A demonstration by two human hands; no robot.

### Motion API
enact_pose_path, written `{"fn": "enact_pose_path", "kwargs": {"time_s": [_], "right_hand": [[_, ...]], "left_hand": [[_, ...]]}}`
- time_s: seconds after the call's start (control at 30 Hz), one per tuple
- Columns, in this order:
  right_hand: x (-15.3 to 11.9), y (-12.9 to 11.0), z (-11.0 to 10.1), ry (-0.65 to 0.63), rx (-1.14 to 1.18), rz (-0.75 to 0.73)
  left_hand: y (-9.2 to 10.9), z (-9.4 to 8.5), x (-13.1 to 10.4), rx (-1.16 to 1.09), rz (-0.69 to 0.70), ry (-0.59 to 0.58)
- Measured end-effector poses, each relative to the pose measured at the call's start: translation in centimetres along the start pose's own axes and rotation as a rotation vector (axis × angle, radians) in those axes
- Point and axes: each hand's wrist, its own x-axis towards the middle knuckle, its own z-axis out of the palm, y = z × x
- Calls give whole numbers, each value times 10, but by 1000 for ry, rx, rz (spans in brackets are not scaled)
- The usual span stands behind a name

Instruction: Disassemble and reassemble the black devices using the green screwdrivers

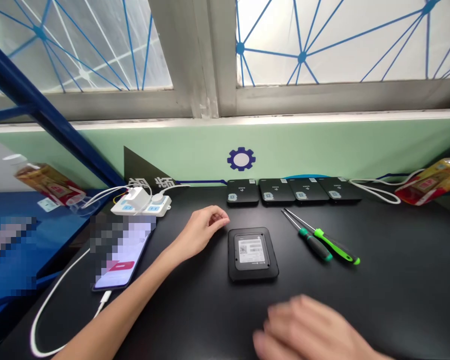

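Observation:
A flat black device (270, 270) with rounded corners lies at the middle of the dark table, a white label with a square code in its recessed centre panel. Up and left of it, apart from its corner, is my left hand (202, 230), with thumb and fingertips drawn together in a pinch. Whatever is between those fingertips, if anything, is too small to make out. My right hand (307, 330) is smeared by motion near the table's front, below the device, so its fingers are unclear. Two screwdrivers, one dark green and black (317, 246) and one bright green (337, 246), lie right of the device.
Several black boxes (275, 191) stand in a row against the green wall. A power strip (164, 206) with plugs sits back left, and a lit phone (125, 257) with a white cable (35, 325) lies before it. Drink bottles stand at left (47, 182) and right (431, 182).

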Motion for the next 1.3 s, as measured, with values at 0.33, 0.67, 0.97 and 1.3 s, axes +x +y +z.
{"fn": "enact_pose_path", "kwargs": {"time_s": [0.33, 0.67, 0.97, 1.3], "right_hand": [[98, 45, 28, 361, 133, 88], [97, 63, 40, 492, 166, 78], [83, 83, 10, 294, 221, 290], [56, 103, 4, 145, 242, 412]], "left_hand": [[25, 6, -15, -1023, -59, -314], [14, 22, -11, -1194, -215, -230], [6, 19, -5, -1017, -200, -55], [-4, -7, -2, -447, -170, -56]]}}
